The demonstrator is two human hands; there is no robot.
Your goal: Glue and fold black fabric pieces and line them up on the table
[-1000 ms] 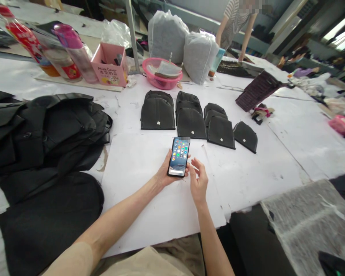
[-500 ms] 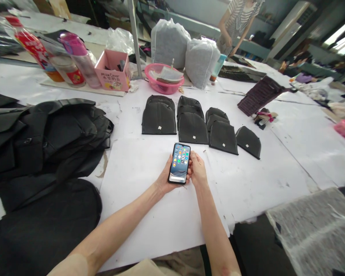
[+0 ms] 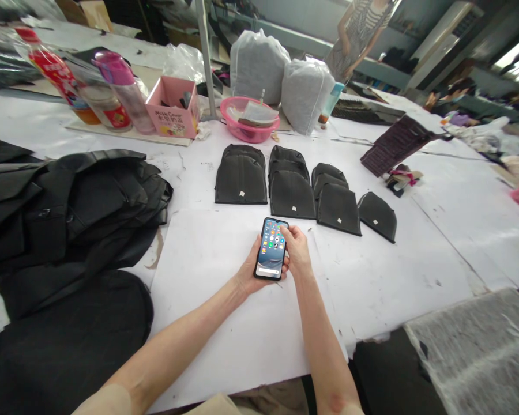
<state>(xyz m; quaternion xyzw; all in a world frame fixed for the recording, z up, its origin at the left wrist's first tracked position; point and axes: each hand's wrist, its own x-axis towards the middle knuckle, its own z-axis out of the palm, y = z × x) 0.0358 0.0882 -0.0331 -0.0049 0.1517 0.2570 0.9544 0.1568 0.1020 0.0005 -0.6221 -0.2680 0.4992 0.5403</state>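
Note:
A lit smartphone (image 3: 270, 256) showing rows of app icons is held above the white table. My left hand (image 3: 249, 270) wraps round it from the left and below, thumb along the left edge and fingertips coming out at the right edge. At the phone's upper right is my right hand (image 3: 298, 246), its fingers curled by the edge and a digit reaching over the screen; whether that digit presses the glass is unclear. Beyond the phone lie several black curved fabric pieces (image 3: 292, 193) with small white tags, in overlapping stacks.
Black bags or fabric (image 3: 90, 207) are heaped at left. Behind are a pink box (image 3: 173, 118), a pink basin (image 3: 251, 132), bottles (image 3: 127, 95) and white wrapped bundles (image 3: 307, 95). A dark purple basket-like object (image 3: 395, 144) stands at right. A person (image 3: 358, 37) is in the background.
My right hand has shifted up and left, so a digit now lies over the phone's upper right screen. My left hand keeps its hold. The background person's arms have moved.

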